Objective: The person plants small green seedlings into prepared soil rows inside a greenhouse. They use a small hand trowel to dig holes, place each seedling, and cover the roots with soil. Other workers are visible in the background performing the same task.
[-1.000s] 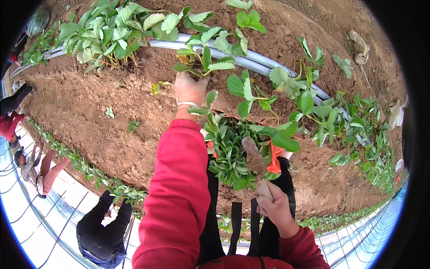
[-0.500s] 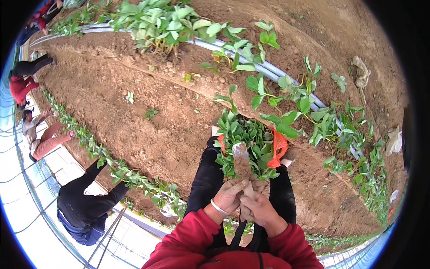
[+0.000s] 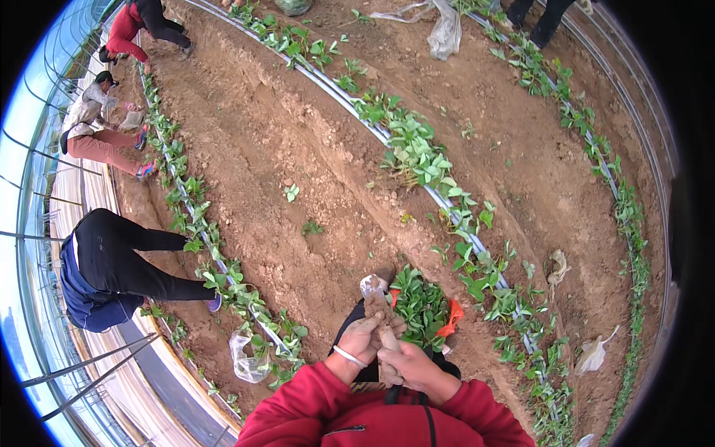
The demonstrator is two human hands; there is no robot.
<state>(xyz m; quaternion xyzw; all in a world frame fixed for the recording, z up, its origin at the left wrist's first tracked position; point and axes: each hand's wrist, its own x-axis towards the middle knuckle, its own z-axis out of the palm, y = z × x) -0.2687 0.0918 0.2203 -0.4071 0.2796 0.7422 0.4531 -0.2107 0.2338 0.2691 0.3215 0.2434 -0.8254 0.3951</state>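
A soil-covered hand trowel [image 3: 377, 304] with a pale handle is held out in front of my body, its blade pointing away. My right hand [image 3: 412, 365] wraps round the handle. My left hand [image 3: 360, 340], with a white bracelet at the wrist, is closed on the muddy lower part of the blade near the handle. Both hands are dirty with earth. Just beyond them, an orange plastic bag [image 3: 452, 317] packed with green leafy seedlings [image 3: 418, 305] rests on the ground by my legs; my hands partly cover its near side.
Rows of leafy plants [image 3: 417, 153] run along pale pipes [image 3: 335, 91] over brown soil. Several people bend at the left row, the nearest in dark trousers [image 3: 126, 253]. A clear plastic bag [image 3: 249, 357] lies by that row. Another person's legs [image 3: 547, 22] show at the far right.
The view has tilted up and shows more rows and people. My hands and the trowel now sit lower and nearer my body, both still on the tool. The seedling bag appears lower in view.
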